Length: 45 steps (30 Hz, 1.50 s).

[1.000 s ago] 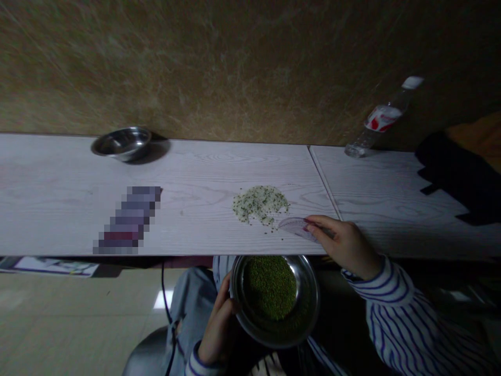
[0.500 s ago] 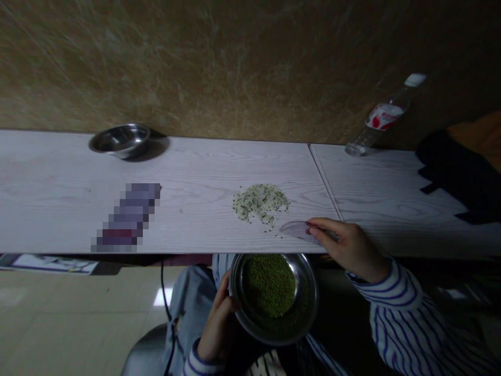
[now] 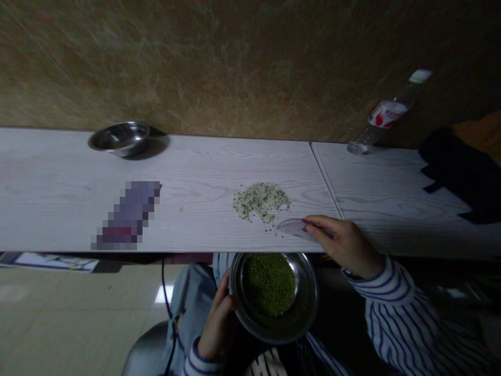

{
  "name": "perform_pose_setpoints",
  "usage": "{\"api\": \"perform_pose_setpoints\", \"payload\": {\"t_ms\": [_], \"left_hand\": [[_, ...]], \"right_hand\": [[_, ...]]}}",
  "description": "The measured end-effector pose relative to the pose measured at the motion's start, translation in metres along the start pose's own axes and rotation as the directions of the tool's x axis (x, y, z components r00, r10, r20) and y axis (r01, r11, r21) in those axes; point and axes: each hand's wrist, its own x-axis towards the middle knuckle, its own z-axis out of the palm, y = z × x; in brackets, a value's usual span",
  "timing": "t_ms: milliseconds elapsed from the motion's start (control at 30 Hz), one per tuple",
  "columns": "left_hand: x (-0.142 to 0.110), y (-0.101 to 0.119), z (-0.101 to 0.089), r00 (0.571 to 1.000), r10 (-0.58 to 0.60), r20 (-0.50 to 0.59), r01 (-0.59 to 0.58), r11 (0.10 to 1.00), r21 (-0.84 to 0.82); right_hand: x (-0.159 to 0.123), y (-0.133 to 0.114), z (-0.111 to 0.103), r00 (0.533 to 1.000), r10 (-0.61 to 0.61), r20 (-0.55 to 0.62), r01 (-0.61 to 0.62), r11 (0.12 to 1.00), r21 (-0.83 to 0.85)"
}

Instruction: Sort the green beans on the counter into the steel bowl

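Observation:
My left hand (image 3: 220, 321) grips the left rim of a steel bowl (image 3: 306, 297), held just below the table's front edge. Green mung beans (image 3: 270, 284) fill much of the bowl's bottom. Over the table edge, my right hand (image 3: 346, 243) pinches a clear plastic protractor (image 3: 291, 227) between thumb and fingers. The protractor's curved edge faces a spread of white rice grains mixed with green beans (image 3: 261, 201) on the table. A few loose beans lie between the protractor and that spread.
A second steel bowl (image 3: 121, 140) stands at the back left, by the wall. Nearer lies a pixelated flat object (image 3: 131, 214). A clear plastic bottle (image 3: 385, 114) with a white cap stands at the back right. Dark cloth (image 3: 462, 172) lies at the far right of the white wood-grain table (image 3: 203, 219).
My right hand and the protractor have shifted slightly left, toward the rice and beans. The left hand and its bowl stay in place.

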Motion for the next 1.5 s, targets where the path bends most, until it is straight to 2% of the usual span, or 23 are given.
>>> {"api": "perform_pose_setpoints", "payload": {"t_ms": [233,500,733,1000,1100,1333,1500], "left_hand": [[0.003,-0.005,-0.006,1.000,0.015,0.023,-0.015,1.000,-0.022],[-0.001,0.000,0.000,1.000,-0.021,-0.022,0.020,0.999,-0.037],[0.002,-0.005,-0.003,0.998,-0.011,-0.054,0.009,0.999,-0.033],[0.004,-0.008,-0.007,0.998,-0.013,-0.056,0.013,1.000,-0.006],[0.004,-0.007,-0.007,0.999,-0.006,-0.034,0.006,1.000,-0.009],[0.002,-0.004,-0.003,0.997,-0.036,-0.062,0.033,0.999,-0.040],[0.001,-0.001,-0.001,1.000,0.010,-0.023,-0.010,1.000,-0.019]], "right_hand": [[-0.001,-0.002,0.003,0.999,-0.035,0.019,0.035,0.999,0.021],[0.002,-0.001,0.002,0.999,-0.032,0.008,0.032,0.999,0.010],[0.000,0.001,-0.001,0.999,-0.014,0.035,0.014,1.000,0.014],[-0.001,-0.004,0.004,0.997,-0.049,0.051,0.048,0.999,0.024],[0.000,-0.004,0.006,0.998,-0.040,0.045,0.039,0.999,0.019],[0.001,0.001,0.008,0.998,0.052,-0.025,-0.051,0.999,0.014],[0.000,0.000,0.009,0.998,0.059,0.002,-0.059,0.998,0.038]]}}
